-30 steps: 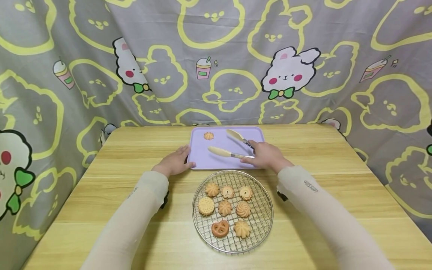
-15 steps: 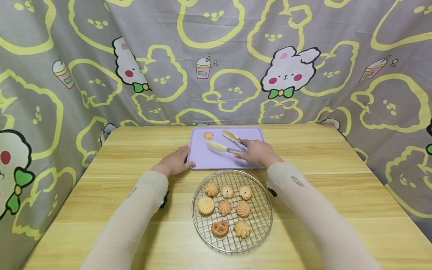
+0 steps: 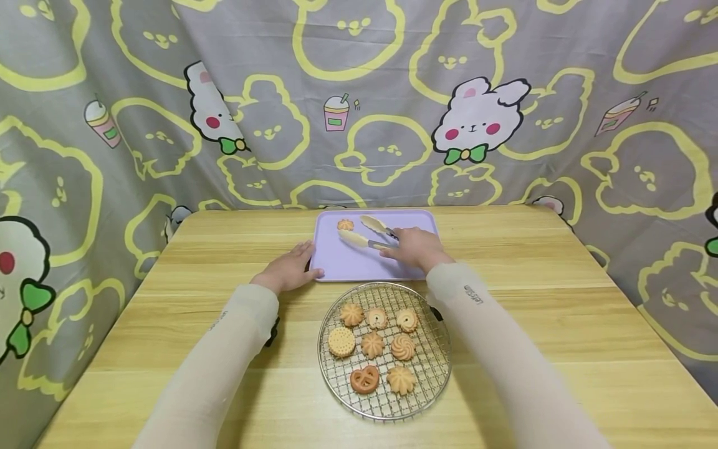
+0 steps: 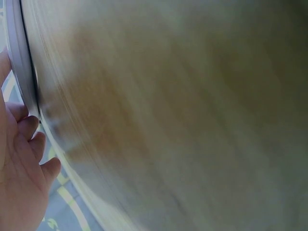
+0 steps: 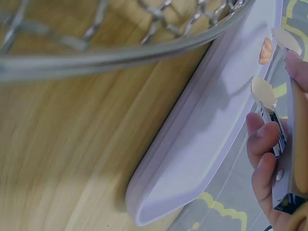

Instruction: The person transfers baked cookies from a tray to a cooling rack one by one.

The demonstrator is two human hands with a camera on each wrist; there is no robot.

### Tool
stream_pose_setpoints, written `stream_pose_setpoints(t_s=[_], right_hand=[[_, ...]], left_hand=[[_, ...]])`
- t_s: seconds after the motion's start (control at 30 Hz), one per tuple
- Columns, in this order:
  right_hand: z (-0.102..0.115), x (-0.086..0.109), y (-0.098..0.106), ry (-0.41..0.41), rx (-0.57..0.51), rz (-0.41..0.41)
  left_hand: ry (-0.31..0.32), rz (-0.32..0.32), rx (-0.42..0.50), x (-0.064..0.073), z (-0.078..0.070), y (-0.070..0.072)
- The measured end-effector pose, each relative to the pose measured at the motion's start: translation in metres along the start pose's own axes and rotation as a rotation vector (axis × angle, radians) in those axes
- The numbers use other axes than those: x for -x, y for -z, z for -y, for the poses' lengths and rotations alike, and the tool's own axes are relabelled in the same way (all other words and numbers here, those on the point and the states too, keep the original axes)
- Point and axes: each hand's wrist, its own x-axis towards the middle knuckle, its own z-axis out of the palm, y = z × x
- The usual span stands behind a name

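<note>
In the head view, my right hand point(image 3: 417, 248) holds a pair of tongs point(image 3: 364, 240) over the lilac tray point(image 3: 359, 268). The spread tips of the tongs, cream-coloured and scalloped, reach toward a flower-shaped cookie point(image 3: 345, 224) at the tray's back left. One tip overlaps the cookie's near side in this view. The right wrist view shows my fingers point(image 5: 263, 139) around the metal arms of the tongs, with the cookie point(image 5: 265, 51) beyond. My left hand point(image 3: 287, 268) rests against the tray's left edge, thumb at the front corner. Its fingers point(image 4: 30, 127) touch the rim, loosely bent.
Nearer to me on the wooden table point(image 3: 196, 280) stands a round wire cooling rack point(image 3: 432, 368) bearing several cookies, among them a pretzel-shaped one point(image 3: 364, 379). My right sleeve point(image 3: 471, 305) passes over its right rim. A patterned curtain point(image 3: 387, 75) hangs behind the table.
My right hand has carried the tongs left and slightly back across the tray, bringing their tips to the cookie. The tips have drawn somewhat closer together. The left hand has stayed put.
</note>
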Motion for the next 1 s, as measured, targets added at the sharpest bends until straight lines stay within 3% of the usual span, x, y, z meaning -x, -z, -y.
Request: stream_pose_setpoints(t_s=[1.0], right_hand=[[0.026, -0.011, -0.005, -0.082, 0.020, -0.019]], left_hand=[[-0.014, -0.004, -0.004, 0.001, 0.000, 0.000]])
